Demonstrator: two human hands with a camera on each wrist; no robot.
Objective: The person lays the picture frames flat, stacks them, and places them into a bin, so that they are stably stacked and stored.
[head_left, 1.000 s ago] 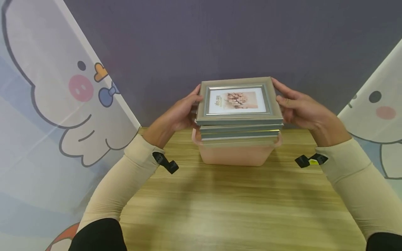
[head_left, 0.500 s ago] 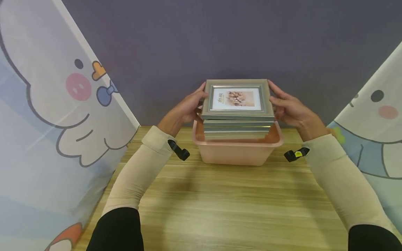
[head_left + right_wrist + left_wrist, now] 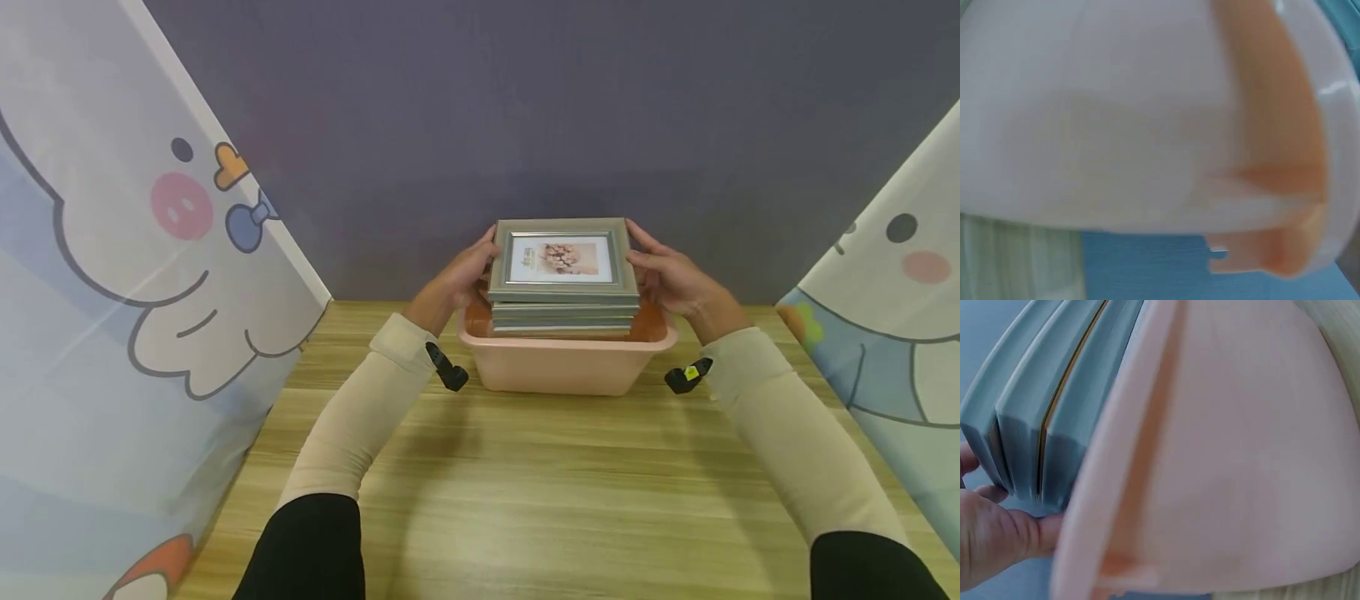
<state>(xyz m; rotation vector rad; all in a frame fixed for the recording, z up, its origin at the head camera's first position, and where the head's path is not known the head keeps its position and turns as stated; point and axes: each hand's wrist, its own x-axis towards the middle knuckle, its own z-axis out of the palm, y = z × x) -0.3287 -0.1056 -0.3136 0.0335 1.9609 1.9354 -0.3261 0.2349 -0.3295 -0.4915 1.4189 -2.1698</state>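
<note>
A stack of several picture frames (image 3: 564, 292) sits partly inside a pink plastic bin (image 3: 555, 367), its upper part above the rim. The top frame has a beige-grey border and a flower print under its glass. At the stack's left end my left hand (image 3: 457, 279) grips the frames, thumb near the top edge; in the left wrist view, fingers touch the ends of the blue-grey frames (image 3: 1022, 437). On the opposite end my right hand (image 3: 675, 279) holds the stack, thumb on top and other fingers behind. The right wrist view shows mostly the bin's outer wall (image 3: 1116, 125), hiding that hand.
The bin stands on a wood-grain table (image 3: 540, 483), close to a dark grey back wall (image 3: 555, 100). Printed cartoon panels (image 3: 90, 275) flank the table on the left and right. Small black cameras hang from both wrists.
Both hands have lowered the stack of picture frames into the bin, away from a higher place over its rim. More of the bin's rim and inside now shows around the stack.
</note>
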